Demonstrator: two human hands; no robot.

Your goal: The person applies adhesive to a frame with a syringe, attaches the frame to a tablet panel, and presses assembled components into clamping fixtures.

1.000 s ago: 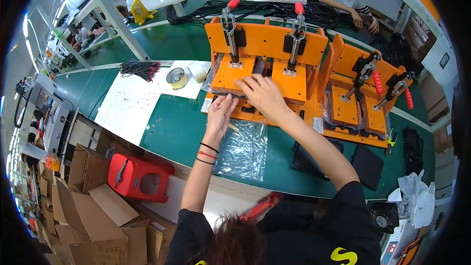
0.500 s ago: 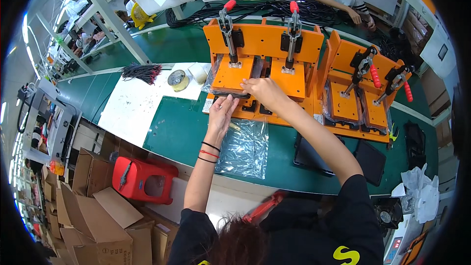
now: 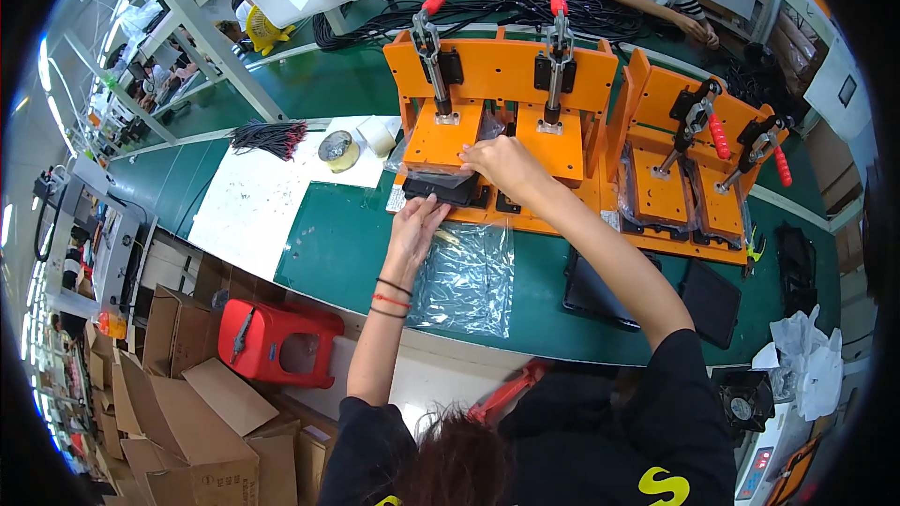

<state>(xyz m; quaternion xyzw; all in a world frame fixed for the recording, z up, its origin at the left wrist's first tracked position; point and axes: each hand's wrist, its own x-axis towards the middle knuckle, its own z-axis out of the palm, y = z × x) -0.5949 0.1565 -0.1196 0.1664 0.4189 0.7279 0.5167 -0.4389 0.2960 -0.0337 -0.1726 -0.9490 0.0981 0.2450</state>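
A flat black panel [image 3: 439,189] sticks out toward me from under the left orange pressing plate [image 3: 436,142] of the orange clamp fixture [image 3: 506,64]. My left hand [image 3: 417,223] grips its front edge, thumb and fingers closed together. My right hand [image 3: 502,167] is at that plate's front right corner, fingertips pinched there; what they hold is hidden. Clear plastic film lies between plate and panel. Above the plate stands a toggle clamp [image 3: 433,61] with a red handle. Below my left hand, a clear plastic bag [image 3: 461,281] lies on the green table.
To the right stands a second orange fixture [image 3: 689,178] with red-handled clamps. Black panels [image 3: 710,305] lie at the front right. A tape roll [image 3: 338,151] and a wire bundle [image 3: 269,138] rest on the left. A red stool [image 3: 281,342] and cardboard boxes [image 3: 187,422] stand below.
The black panel has come farther out toward me from under the plate. My left hand has moved slightly nearer me with it; my right hand stays at the plate's corner.
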